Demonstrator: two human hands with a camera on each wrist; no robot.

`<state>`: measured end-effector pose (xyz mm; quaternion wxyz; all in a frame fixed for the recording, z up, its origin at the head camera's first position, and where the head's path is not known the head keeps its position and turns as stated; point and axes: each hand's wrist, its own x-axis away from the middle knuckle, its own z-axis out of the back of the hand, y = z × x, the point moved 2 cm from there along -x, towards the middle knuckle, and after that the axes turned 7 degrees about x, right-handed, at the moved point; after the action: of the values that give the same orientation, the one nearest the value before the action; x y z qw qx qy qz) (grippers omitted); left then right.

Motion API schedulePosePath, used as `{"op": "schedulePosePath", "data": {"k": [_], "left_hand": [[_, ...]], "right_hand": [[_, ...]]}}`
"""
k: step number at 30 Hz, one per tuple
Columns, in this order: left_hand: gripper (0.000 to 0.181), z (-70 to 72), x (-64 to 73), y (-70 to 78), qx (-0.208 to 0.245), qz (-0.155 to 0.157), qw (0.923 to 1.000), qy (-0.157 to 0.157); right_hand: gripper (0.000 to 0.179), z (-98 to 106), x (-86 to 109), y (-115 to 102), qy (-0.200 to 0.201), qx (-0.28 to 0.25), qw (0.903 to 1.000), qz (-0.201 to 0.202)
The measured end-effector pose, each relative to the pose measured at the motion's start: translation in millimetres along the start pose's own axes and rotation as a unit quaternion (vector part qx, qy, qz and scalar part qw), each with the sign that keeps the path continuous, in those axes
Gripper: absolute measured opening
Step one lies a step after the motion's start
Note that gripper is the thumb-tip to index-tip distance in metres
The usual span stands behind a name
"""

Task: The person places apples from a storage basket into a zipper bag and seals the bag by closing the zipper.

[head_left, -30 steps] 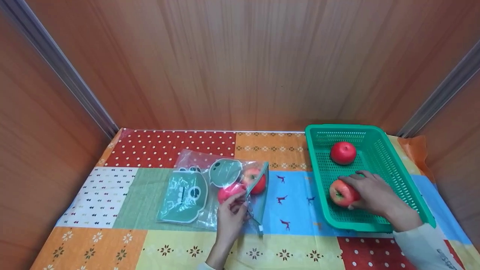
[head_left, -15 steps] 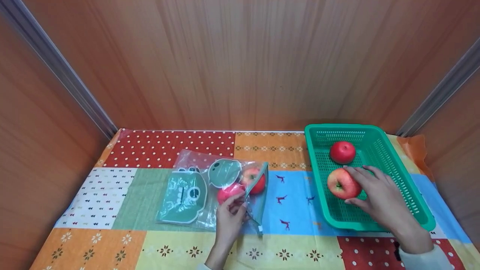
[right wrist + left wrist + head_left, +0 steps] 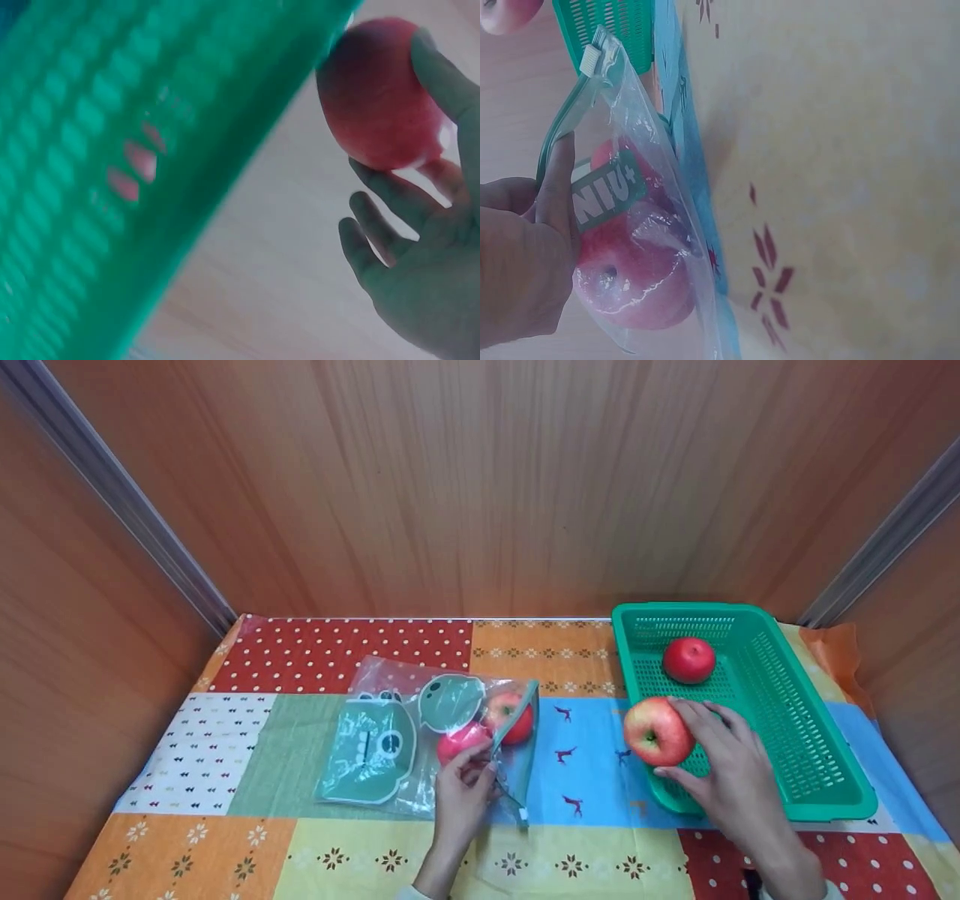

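In the head view, my right hand (image 3: 731,772) grips a red-yellow apple (image 3: 658,731) between thumb and fingers, above the left rim of the green basket (image 3: 825,712). A second, redder apple (image 3: 688,660) sits inside that basket. My left hand (image 3: 463,795) pinches the edge of a clear zip bag (image 3: 420,787) lying flat, printed with green cartoon shapes. Two apples show through its plastic, a pinkish one (image 3: 459,744) and a red one (image 3: 519,727). The left wrist view shows the bag's white zip slider (image 3: 589,60) beyond my fingers.
A patchwork tablecloth (image 3: 375,855) covers the table. Wooden panels (image 3: 480,495) stand behind it and on both sides. An orange piece of material (image 3: 836,664) lies at the right, behind the basket.
My right hand has lifted the apple from inside the basket and carried it left, over the basket's rim. My left hand keeps its pinch on the bag, nearly still.
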<state>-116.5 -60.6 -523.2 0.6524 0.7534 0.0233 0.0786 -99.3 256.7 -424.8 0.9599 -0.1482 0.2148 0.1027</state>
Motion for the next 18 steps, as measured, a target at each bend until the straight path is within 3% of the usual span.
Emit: {"op": "schedulePosePath", "data": {"k": [8, 18], "left_hand": [[0.038, 0.0, -2.2, -1.3, 0.005, -0.003, 1.0000, 0.001], [0.038, 0.4, -0.5, -0.6, -0.001, -0.002, 1.0000, 0.005]], "right_hand": [[0.099, -21.2, 13.3, -39.5, 0.013, -0.024, 0.9996, 0.006], [0.093, -64.3, 31.8, -73.7, -0.038, -0.073, 0.9962, 0.029]]}}
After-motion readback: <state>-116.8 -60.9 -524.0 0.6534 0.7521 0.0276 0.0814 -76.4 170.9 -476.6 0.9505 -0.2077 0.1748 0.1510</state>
